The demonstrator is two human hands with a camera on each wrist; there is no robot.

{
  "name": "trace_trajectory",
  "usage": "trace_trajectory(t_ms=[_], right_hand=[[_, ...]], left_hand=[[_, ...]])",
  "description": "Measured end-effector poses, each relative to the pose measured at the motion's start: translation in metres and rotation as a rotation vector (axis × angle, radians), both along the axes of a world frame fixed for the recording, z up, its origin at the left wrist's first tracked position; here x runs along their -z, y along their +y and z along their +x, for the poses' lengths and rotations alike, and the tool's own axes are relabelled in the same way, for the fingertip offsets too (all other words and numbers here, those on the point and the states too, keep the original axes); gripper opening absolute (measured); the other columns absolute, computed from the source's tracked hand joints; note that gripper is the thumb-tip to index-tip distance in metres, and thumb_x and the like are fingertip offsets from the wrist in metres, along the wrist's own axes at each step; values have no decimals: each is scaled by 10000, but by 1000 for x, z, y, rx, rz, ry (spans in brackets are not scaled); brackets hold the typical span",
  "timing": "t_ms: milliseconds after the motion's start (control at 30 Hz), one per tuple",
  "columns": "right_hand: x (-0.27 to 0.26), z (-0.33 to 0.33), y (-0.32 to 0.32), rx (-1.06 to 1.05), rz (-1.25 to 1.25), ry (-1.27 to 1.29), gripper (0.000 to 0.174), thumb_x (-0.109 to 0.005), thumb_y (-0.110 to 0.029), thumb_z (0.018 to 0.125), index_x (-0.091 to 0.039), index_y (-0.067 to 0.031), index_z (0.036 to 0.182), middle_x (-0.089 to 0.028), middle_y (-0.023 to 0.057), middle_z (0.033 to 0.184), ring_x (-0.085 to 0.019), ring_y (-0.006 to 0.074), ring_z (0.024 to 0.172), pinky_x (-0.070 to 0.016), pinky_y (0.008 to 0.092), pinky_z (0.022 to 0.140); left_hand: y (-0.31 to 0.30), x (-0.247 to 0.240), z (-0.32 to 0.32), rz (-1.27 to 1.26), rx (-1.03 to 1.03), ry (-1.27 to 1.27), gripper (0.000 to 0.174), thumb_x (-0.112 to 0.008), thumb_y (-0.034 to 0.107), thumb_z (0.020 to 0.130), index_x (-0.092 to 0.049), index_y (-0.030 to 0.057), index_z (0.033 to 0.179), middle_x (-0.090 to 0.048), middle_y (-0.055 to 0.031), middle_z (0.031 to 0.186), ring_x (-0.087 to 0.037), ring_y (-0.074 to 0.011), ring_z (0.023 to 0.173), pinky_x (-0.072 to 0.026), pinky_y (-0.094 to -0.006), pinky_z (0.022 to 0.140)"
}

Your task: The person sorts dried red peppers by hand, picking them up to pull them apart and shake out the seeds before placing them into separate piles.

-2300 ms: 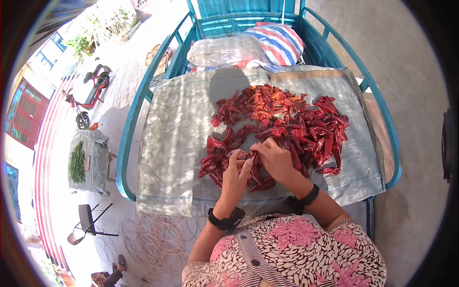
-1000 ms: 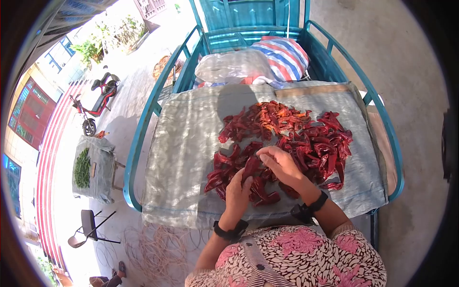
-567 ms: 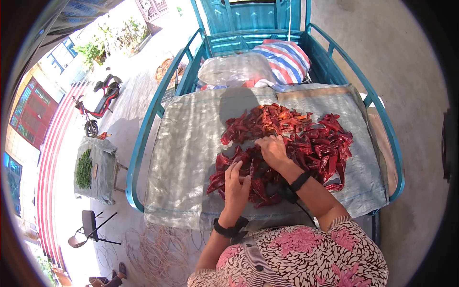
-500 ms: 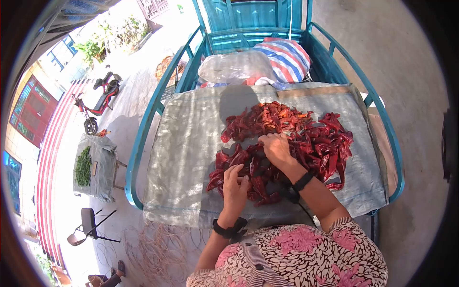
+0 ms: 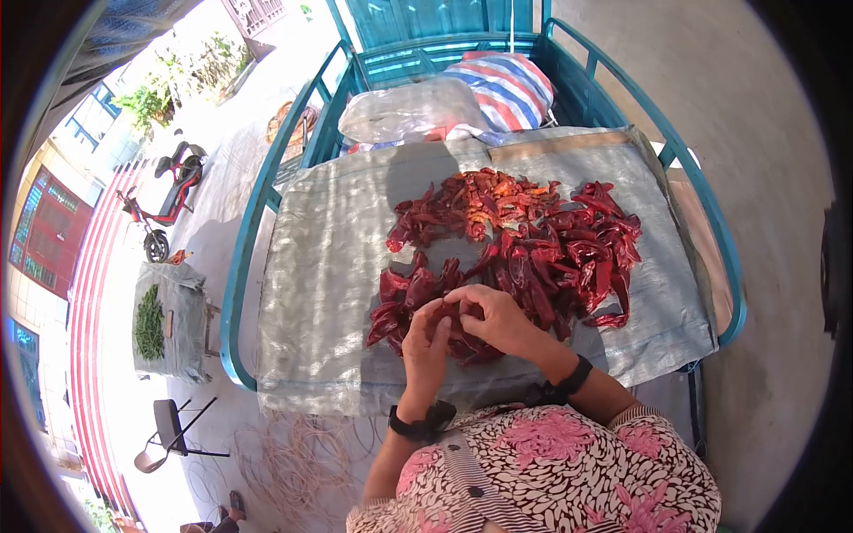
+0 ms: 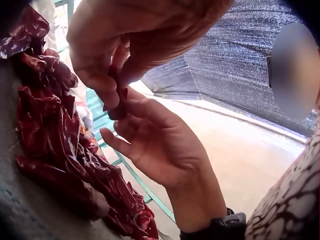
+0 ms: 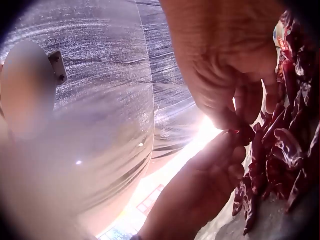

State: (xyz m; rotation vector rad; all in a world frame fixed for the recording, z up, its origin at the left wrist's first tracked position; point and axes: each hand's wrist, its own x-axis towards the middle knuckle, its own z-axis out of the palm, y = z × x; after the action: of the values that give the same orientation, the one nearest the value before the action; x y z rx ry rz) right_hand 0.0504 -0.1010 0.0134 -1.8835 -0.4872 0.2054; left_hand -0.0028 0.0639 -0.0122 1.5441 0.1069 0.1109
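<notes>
Dried red peppers (image 5: pixel 533 275) lie in a ring-like heap on a grey woven sheet (image 5: pixel 311 266), with smaller orange-red pieces (image 5: pixel 502 197) at its far side. Over the near left part of the heap, the left hand (image 5: pixel 425 351) and right hand (image 5: pixel 505 322) meet at the fingertips. The left wrist view has a dark red pepper (image 6: pixel 118 106) pinched between the left hand (image 6: pixel 145 37) and the right hand (image 6: pixel 167 142). Seen from the right wrist, the right hand (image 7: pixel 230 65) and left hand (image 7: pixel 200 182) grip its small end (image 7: pixel 243 134); fingers hide the rest.
Teal cart rails (image 5: pixel 244 284) flank the sheet. Behind it rest a clear plastic bag (image 5: pixel 413 111) and a striped sack (image 5: pixel 506 89). To the left are a small table with green stems (image 5: pixel 149 324), a folding chair (image 5: pixel 169 426) and a red scooter (image 5: pixel 178 191).
The right hand has come back from the middle of the heap to the left hand, and both now pinch a pepper. The head view has shifted slightly.
</notes>
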Motion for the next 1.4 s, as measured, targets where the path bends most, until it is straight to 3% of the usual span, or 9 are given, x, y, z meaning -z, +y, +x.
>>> trace_trajectory(t_ms=[200, 433, 567, 700, 800, 967, 1067, 1167, 1400], right_hand=[[7, -15, -19, -24, -52, 31, 369, -663, -81, 852, -650, -50, 1219, -689, 104, 893, -681, 224, 815, -535, 357, 745], [9, -24, -48, 15, -28, 137, 361, -639, -72, 916, -628, -54, 1276, -644, 34, 898, -605, 113, 825, -501, 279, 762], [15, -27, -55, 6, -45, 121, 366, -641, -71, 919, -619, -55, 1284, -650, 35, 900, -596, 108, 804, -500, 282, 743], [20, -31, -62, 4, -44, 108, 352, -643, -96, 921, -624, -59, 1271, -669, 76, 898, -629, 166, 782, -511, 323, 733], [18, -35, -57, 5, -47, 120, 346, -646, -108, 924, -627, -58, 1266, -681, 100, 912, -649, 199, 780, -521, 343, 738], [23, -39, -57, -9, -60, 118, 324, -651, -100, 928, -642, -53, 1248, -692, 102, 948, -652, 198, 788, -528, 336, 749], [28, -41, -62, 37, -98, 101, 303, -652, -96, 929, -654, -47, 1228, -694, 98, 954, -659, 193, 803, -528, 329, 756], [24, -46, -68, 110, -128, 129, 295, -660, -94, 924, -665, -44, 1215, -694, 95, 952, -665, 186, 823, -527, 327, 766], [10, -40, -64, 189, -127, 213, 279, -657, -77, 940, -671, -41, 1216, -690, 82, 969, -645, 143, 856, -519, 306, 773]], left_hand=[[3, -9, -8, 160, 67, 120, 194, -607, 36, 1009, -585, 32, 1201, -682, -32, 1068, -661, -79, 827, -524, -223, 699], [16, -9, 9, -71, 47, -104, 307, -633, 87, 1011, -561, 25, 1303, -677, -37, 1160, -633, -89, 1038, -513, -254, 845], [35, 5, 26, 402, -20, -110, 442, -713, 95, 929, -599, 7, 1347, -637, -174, 1335, -618, -276, 1201, -480, -375, 1024], [79, 9, 49, 339, 3, 57, 398, -721, 127, 912, -645, 39, 1292, -647, -174, 1280, -581, -322, 1234, -451, -407, 1054], [84, -29, 73, 815, 10, -87, 381, -710, 165, 923, -653, 43, 1280, -647, -183, 1247, -574, -364, 1205, -449, -415, 1044], [96, 22, 145, 822, 104, -37, 366, -682, 357, 945, -714, 154, 1247, -622, -178, 1318, -517, -379, 1279, -339, -516, 1124], [86, 42, 166, 1126, 70, 23, 317, -638, 357, 990, -740, 168, 1224, -632, -180, 1308, -558, -392, 1253, -450, -467, 1043], [87, 54, 179, 1129, 115, 124, 292, -591, 332, 1001, -766, 166, 1166, -651, -182, 1271, -567, -371, 1233, -441, -460, 1039], [118, 12, 129, 815, -2, -264, 169, -670, 130, 908, -782, 92, 1028, -648, -180, 1186, -572, -338, 1171, -448, -472, 995]])
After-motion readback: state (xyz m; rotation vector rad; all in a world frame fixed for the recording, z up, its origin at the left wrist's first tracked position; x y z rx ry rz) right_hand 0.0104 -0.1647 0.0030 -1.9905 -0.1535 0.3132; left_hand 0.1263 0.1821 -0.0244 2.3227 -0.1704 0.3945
